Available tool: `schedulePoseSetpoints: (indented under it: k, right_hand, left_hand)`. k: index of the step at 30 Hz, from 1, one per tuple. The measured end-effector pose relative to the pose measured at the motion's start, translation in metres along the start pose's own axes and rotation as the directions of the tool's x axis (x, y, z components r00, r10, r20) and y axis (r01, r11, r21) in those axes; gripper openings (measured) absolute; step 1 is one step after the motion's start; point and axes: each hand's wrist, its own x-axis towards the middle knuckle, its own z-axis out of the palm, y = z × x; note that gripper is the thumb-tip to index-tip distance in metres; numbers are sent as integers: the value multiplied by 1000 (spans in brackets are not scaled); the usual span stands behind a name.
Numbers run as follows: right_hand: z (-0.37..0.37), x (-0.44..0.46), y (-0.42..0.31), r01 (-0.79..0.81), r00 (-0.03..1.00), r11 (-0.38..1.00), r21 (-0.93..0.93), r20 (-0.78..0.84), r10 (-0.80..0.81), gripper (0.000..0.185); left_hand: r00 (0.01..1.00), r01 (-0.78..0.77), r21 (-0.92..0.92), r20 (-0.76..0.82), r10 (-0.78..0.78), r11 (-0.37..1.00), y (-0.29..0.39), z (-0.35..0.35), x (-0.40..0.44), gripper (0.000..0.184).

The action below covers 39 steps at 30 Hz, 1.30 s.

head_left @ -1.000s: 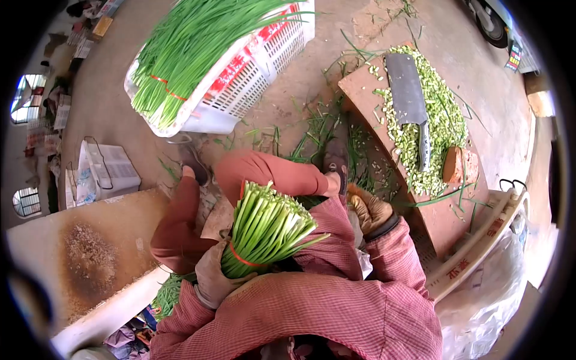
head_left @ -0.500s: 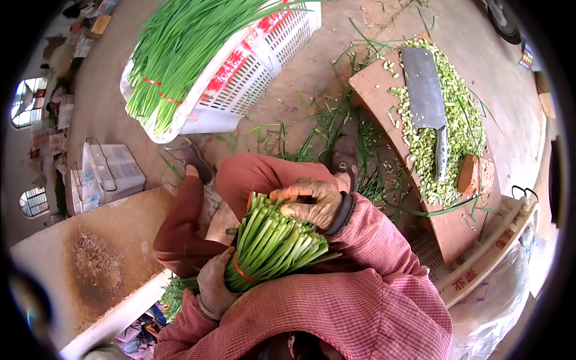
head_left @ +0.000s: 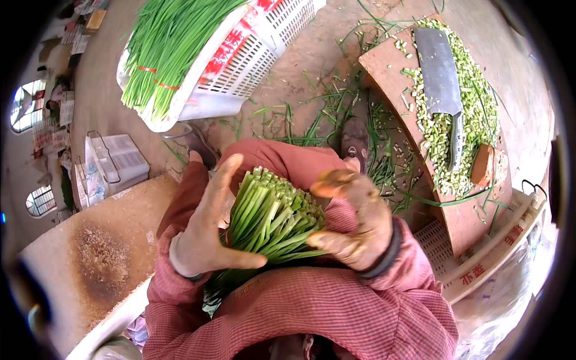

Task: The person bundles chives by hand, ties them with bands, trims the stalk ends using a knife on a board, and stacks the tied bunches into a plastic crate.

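Left hand [head_left: 213,225] unclasped, right hand [head_left: 360,222] shifted off the bundle's top.
Fingers spread apart, they flank the green bundle [head_left: 273,216]; whether they touch it is unclear. Beyond the right hand, a cleaver [head_left: 438,72] lies on chopped stems [head_left: 480,114].

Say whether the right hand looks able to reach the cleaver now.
Likely yes: the right hand is open, gripping nothing, and the cleaver lies uncovered on chopped stems, its handle towards you, with the brick only beside it.
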Motion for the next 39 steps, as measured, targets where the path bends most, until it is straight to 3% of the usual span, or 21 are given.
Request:
schedulePoseSetpoints:
  k: [1,2,4,6,12,15,16,18,20,22,23,25,27,28,30,31,32,33,36,38,39]
  right_hand:
    - [19,3,-8,-102,995,991,-88,-3,102,47]
    - [36,2,7,-124,992,991,57,-15,125,42]
    - [44,-5,18,-327,945,938,115,42,325,35]
    - [41,-10,18,-219,976,973,78,20,218,30]
    - [39,-2,21,-203,972,977,-58,105,208,24]
    - [49,-3,44,-110,994,967,229,44,103,11]
    - [52,-4,32,-248,916,811,530,-145,375,20]
    - [41,-6,48,-484,717,524,701,-26,696,27]
    - [31,-13,55,-356,831,740,571,-169,531,29]
    - [15,-12,50,-362,860,721,591,-87,503,26]
    - [25,-10,50,-165,922,648,744,-117,369,19]
    - [30,4,39,-95,991,978,186,-79,111,16]
    - [41,-2,52,-133,990,923,361,6,141,13]
    - [51,-2,55,-122,940,834,539,-207,271,7]
    - [31,-5,53,-493,822,734,468,-27,569,5]
    - [28,-5,51,-351,877,609,711,21,481,9]
    - [21,-5,43,-434,850,532,727,136,508,18]
    - [30,-4,44,-254,954,827,502,-13,301,19]
    - [30,-6,59,-148,988,924,352,82,127,17]
    - [20,-6,79,-440,784,658,611,-96,614,12]
    - [13,-7,76,-515,743,668,537,-109,660,13]
  left_hand:
    - [998,-53,14,45,52,999,-6,10,17,93]
    - [990,-106,29,93,103,994,-19,21,27,86]
    - [983,-122,-188,111,145,974,-34,26,32,57]
    - [994,-78,-426,35,103,901,-47,31,29,46]
    - [999,-45,-405,-44,29,913,-42,38,27,40]
    - [996,-93,-251,-18,91,963,-38,35,30,46]
    - [993,-119,-168,-7,119,979,-33,34,32,49]
    - [988,-155,-96,-27,153,983,-29,36,34,53]
    - [998,-70,-24,1,70,997,-29,36,34,54]
    - [998,-41,-3,-52,40,999,-25,40,36,45]
    - [993,-26,-46,-117,20,999,-30,43,37,38]
    - [971,-45,-152,-238,8,987,-35,49,40,24]
    - [970,-63,-157,-241,23,986,-38,51,39,22]
    - [967,-79,-162,-253,36,984,-39,51,38,20]
    - [975,-98,-120,-211,71,988,-43,45,37,23]
    - [980,-139,-131,-160,117,982,-45,42,38,34]
    - [981,-176,-148,-106,161,973,-46,43,37,45]
    - [994,-109,-77,-25,107,991,-28,37,39,73]
    - [995,-100,141,-6,102,985,-22,39,39,98]
    - [987,-118,-4,-114,117,993,-46,39,30,116]
    - [986,-42,-171,-167,13,984,-44,33,23,117]
